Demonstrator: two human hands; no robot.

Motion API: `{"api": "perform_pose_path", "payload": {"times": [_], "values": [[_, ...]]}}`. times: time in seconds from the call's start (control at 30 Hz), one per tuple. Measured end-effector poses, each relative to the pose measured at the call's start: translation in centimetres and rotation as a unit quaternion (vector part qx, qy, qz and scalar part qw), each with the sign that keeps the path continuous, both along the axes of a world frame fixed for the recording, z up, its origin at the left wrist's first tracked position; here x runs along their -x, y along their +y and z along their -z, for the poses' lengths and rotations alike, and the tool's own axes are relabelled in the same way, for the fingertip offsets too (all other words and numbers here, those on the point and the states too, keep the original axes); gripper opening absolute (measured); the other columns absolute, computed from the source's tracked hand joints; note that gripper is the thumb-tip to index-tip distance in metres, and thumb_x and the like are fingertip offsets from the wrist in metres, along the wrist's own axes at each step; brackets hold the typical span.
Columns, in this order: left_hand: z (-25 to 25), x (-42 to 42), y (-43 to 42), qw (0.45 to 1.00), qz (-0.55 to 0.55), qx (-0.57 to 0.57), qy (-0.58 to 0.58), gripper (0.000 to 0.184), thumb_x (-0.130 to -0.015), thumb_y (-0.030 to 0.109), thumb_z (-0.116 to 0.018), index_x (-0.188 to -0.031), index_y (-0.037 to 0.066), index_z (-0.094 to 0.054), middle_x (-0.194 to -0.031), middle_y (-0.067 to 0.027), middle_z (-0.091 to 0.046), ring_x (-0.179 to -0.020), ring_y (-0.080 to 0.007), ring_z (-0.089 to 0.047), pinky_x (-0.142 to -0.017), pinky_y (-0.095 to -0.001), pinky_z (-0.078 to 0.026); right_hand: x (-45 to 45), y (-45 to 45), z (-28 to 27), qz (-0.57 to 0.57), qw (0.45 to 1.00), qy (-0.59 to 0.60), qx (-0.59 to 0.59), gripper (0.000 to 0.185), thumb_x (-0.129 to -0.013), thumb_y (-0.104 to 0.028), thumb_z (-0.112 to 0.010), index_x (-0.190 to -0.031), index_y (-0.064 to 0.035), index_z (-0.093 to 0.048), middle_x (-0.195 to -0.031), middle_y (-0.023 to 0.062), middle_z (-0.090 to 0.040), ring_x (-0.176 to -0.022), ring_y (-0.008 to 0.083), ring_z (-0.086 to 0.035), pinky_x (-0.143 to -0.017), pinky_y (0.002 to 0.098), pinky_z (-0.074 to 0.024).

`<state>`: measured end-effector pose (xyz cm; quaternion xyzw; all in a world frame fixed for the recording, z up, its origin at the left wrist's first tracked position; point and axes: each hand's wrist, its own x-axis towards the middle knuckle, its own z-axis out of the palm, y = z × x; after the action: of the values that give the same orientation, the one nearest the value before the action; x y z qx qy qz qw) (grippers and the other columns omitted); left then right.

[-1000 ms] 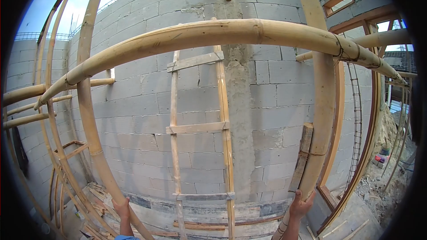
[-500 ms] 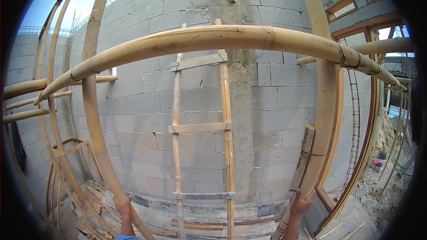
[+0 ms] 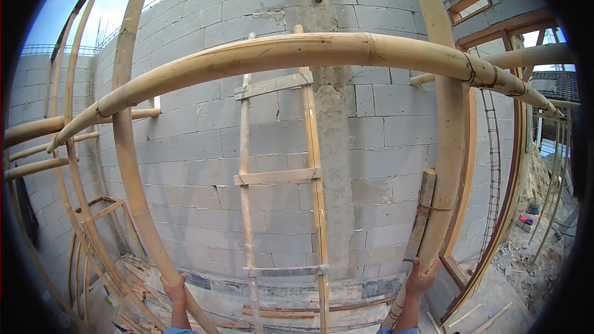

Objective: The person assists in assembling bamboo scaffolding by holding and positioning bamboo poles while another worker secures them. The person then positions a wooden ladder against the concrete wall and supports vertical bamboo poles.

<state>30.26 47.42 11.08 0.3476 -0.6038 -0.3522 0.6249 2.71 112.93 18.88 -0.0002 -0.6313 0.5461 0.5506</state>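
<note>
My left hand (image 3: 175, 287) is closed around the lower part of the left bamboo pole (image 3: 131, 167), which stands upright with a slight lean. On the other side, my right hand (image 3: 422, 277) grips the thicker right bamboo pole (image 3: 447, 161) low down, just below a short wood piece (image 3: 423, 210) tied along it. A horizontal bamboo pole (image 3: 278, 51) crosses both uprights above my hands, with dark lashing near its right end. Between the uprights, a wooden ladder (image 3: 278, 176) leans against the block wall.
The grey block wall (image 3: 179, 173) stands in front, with a rough cement column (image 3: 334, 148). Planks (image 3: 278, 313) lie along its foot. Thin bamboo poles (image 3: 71, 99) stand at left. At right are a wooden frame (image 3: 468, 167), a rebar cage (image 3: 493, 167) and rubble (image 3: 526, 278).
The view has shifted slightly, so the right upright and crossbar appear a little further left. Both hands keep their hold on the poles.
</note>
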Motion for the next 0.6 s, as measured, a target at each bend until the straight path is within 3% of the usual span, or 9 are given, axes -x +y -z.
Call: {"api": "perform_pose_path", "payload": {"times": [0.6], "values": [[0.67,0.14,-0.70,1.000,-0.015,-0.001,-0.013,0.055,-0.076,0.015,-0.088,-0.116,0.003,-0.053,-0.103,-0.0126,-0.064,-0.093,-0.0280,-0.065,-0.085,-0.0397,-0.052,0.55,0.34,0.74,-0.006,1.000,-0.004,-0.004,0.077,-0.089,-0.065,-0.072,-0.125,0.0010,-0.058,-0.101,0.0190,-0.069,-0.093,0.0344,-0.071,-0.080,0.0416,-0.0546]]}}
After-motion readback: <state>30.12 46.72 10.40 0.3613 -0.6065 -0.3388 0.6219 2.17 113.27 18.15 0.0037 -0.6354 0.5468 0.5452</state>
